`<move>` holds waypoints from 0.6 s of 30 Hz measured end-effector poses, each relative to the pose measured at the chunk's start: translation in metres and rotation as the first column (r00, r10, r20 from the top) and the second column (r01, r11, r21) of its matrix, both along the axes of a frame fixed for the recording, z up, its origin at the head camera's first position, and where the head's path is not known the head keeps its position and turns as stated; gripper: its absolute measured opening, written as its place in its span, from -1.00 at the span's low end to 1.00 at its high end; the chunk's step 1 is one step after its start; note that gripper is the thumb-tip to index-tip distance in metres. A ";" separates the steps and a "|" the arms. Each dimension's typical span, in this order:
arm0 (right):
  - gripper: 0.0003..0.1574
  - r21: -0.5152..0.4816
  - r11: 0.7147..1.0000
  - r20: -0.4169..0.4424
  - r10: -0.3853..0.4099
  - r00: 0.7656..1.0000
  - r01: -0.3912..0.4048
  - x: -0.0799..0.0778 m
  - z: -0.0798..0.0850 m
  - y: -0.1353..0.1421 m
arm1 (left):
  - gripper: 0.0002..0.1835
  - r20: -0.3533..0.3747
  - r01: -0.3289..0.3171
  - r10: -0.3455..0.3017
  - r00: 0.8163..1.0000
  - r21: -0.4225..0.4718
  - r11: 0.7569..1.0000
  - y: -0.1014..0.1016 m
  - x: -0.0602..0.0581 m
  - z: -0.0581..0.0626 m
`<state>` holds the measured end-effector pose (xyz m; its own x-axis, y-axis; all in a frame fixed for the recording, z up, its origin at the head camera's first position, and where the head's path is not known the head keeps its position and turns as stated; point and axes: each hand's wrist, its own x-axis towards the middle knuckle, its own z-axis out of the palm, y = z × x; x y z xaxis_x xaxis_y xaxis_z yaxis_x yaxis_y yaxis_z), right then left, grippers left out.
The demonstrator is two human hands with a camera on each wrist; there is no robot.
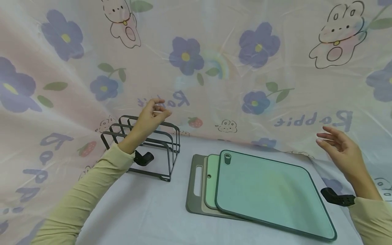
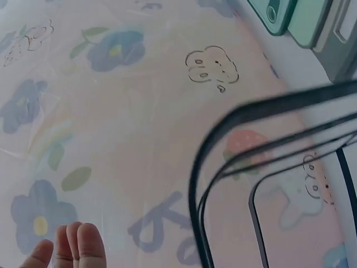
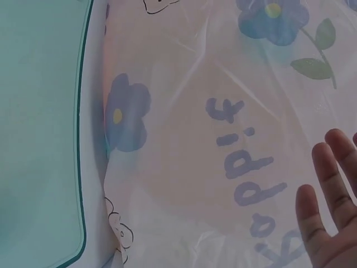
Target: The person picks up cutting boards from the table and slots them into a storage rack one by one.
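My left hand (image 1: 150,117) hovers over a black wire rack (image 1: 166,144) with several upright loops, its fingers loosely bent around nothing. In the left wrist view, its fingertips (image 2: 90,243) show low at the left, apart from the rack. To the right lie three stacked cutting boards: a large teal board (image 1: 269,194) on top, a smaller light green board (image 1: 211,183) beneath it, and a grey-rimmed board (image 1: 193,199) with a handle slot at the bottom. Beyond the teal board's right edge, my right hand (image 1: 343,148) is raised in the air with relaxed fingers, holding nothing.
A white cloth (image 1: 153,211) covers the table under the rack and boards. Behind and at both sides hangs a pink curtain (image 1: 220,98) printed with flowers and rabbits. Each wrist wears a black camera mount (image 1: 338,197).
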<state>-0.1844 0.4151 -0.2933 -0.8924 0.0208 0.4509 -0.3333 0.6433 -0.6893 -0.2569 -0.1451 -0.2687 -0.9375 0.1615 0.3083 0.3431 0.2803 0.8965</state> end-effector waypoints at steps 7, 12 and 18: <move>-0.34 0.012 1.000 0.037 -0.010 0.999 0.010 0.008 -0.017 0.006 | -0.51 -0.008 0.076 -0.076 0.997 0.088 0.993 0.023 0.004 -0.006; -0.38 -0.026 0.999 0.062 -0.023 0.998 0.024 0.010 -0.026 0.013 | -0.58 -0.015 0.107 -0.106 0.994 0.130 0.986 0.042 0.006 -0.014; -0.48 -0.059 0.998 0.110 0.005 0.994 0.001 0.008 -0.037 0.024 | -0.62 -0.010 0.138 -0.138 0.990 0.135 0.981 0.061 0.007 -0.031</move>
<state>-0.1766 0.4392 -0.3307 -0.9365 0.0423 0.3480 -0.2547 0.6000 -0.7584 -0.2499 -0.0844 -0.2999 -0.9088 0.2457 0.3371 0.3709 0.1062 0.9226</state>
